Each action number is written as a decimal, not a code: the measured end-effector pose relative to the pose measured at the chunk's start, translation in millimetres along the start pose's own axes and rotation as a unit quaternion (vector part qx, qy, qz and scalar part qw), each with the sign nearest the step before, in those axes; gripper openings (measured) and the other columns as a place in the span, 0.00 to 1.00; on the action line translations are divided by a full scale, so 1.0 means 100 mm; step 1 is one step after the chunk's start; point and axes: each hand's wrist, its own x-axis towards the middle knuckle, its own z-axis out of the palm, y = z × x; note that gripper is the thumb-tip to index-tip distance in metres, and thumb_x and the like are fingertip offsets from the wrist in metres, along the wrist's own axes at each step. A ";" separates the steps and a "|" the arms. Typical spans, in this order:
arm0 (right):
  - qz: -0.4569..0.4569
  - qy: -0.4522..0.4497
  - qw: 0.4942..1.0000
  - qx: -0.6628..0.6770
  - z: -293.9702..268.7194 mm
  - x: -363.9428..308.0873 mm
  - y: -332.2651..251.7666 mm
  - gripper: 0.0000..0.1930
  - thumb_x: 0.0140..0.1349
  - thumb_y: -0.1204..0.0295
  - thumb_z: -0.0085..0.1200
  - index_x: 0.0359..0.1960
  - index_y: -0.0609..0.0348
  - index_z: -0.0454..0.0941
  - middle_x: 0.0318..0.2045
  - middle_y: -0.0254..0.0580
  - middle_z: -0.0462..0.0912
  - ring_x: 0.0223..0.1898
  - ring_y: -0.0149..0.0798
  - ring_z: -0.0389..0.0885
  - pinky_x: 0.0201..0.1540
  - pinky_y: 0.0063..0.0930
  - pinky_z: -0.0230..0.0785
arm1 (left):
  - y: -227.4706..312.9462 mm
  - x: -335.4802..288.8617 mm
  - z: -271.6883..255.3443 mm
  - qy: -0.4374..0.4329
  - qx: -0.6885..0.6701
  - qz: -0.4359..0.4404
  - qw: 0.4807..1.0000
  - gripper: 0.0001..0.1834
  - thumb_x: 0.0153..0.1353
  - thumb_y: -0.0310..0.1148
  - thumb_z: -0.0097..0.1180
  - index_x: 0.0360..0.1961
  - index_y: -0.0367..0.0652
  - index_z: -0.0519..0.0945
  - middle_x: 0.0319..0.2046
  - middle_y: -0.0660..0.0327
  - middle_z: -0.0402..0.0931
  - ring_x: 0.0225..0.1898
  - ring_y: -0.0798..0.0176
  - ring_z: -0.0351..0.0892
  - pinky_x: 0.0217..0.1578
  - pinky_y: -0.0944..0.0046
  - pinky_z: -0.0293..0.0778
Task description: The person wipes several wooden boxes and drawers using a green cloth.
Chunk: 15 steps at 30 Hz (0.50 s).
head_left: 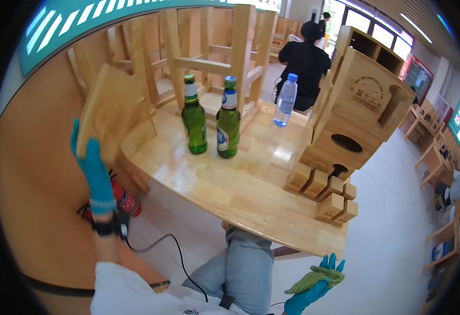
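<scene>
My left hand (94, 173), in a teal glove, grips the lower edge of a pale wooden board (106, 110) at the table's left end; the board is tilted and slightly blurred. Low at the right, beside the table's near corner, my gloved right hand (308, 299) holds a green cloth (316, 279) across its palm, fingertips showing beyond it. Between the hands stretches the wooden table (251, 194). Two green glass bottles, one on the left (193, 118) and one on the right (228, 121), stand upright on it, touched by neither hand.
Upturned wooden stools (209, 65) rest at the table's far left. A clear water bottle (286, 100) stands farther back. On the right are a wooden holder box (358, 105) and several small wooden blocks (330, 199). A red fire extinguisher (125, 198) is below; a person (306, 63) sits beyond.
</scene>
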 end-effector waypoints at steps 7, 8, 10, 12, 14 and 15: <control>0.072 -0.058 0.986 0.140 0.34 -0.08 -0.31 0.44 0.70 0.39 0.41 0.77 0.55 0.47 0.70 0.54 0.65 0.70 0.54 0.64 0.70 0.45 0.61 | 0.32 -1.60 0.43 -0.197 -0.063 -0.114 0.972 0.64 0.43 0.65 0.75 0.73 0.41 0.58 0.72 0.50 0.57 0.72 0.47 0.59 0.71 0.46 0.58; 0.073 -0.067 0.984 0.145 0.33 -0.10 -0.37 0.44 0.70 0.38 0.41 0.77 0.55 0.48 0.70 0.55 0.65 0.70 0.54 0.65 0.70 0.46 0.61 | 0.05 -1.82 0.47 -0.261 -0.120 -0.091 0.953 0.64 0.39 0.60 0.80 0.72 0.45 0.58 0.73 0.48 0.53 0.73 0.45 0.57 0.72 0.45 0.58; 0.076 -0.067 0.989 0.111 0.30 -0.16 -0.43 0.46 0.68 0.36 0.43 0.76 0.56 0.48 0.70 0.55 0.65 0.69 0.54 0.66 0.70 0.47 0.61 | 0.10 -1.98 0.72 -0.374 -0.149 -0.059 0.914 0.61 0.39 0.54 0.82 0.72 0.49 0.60 0.75 0.42 0.43 0.74 0.40 0.53 0.71 0.44 0.58; 0.080 -0.066 0.991 0.086 0.23 -0.19 -0.47 0.48 0.66 0.34 0.46 0.76 0.57 0.50 0.69 0.56 0.66 0.69 0.55 0.67 0.70 0.48 0.62 | 0.12 -2.13 0.88 -0.421 -0.200 -0.093 0.880 0.61 0.38 0.52 0.83 0.71 0.50 0.61 0.75 0.41 0.42 0.75 0.39 0.51 0.71 0.43 0.58; 0.084 -0.060 0.993 0.063 0.12 -0.24 -0.47 0.52 0.62 0.32 0.49 0.75 0.58 0.51 0.69 0.56 0.66 0.69 0.55 0.66 0.69 0.48 0.62 | 0.04 -2.22 0.97 -0.451 -0.171 -0.070 0.873 0.60 0.37 0.50 0.84 0.71 0.52 0.62 0.75 0.40 0.42 0.75 0.37 0.49 0.71 0.42 0.58; 0.084 -0.056 0.993 0.055 0.08 -0.25 -0.45 0.53 0.62 0.31 0.49 0.75 0.59 0.52 0.69 0.56 0.66 0.69 0.55 0.67 0.68 0.48 0.63 | 0.02 -2.25 1.01 -0.466 -0.157 -0.071 0.868 0.59 0.36 0.49 0.84 0.71 0.53 0.63 0.75 0.39 0.42 0.76 0.35 0.48 0.71 0.41 0.57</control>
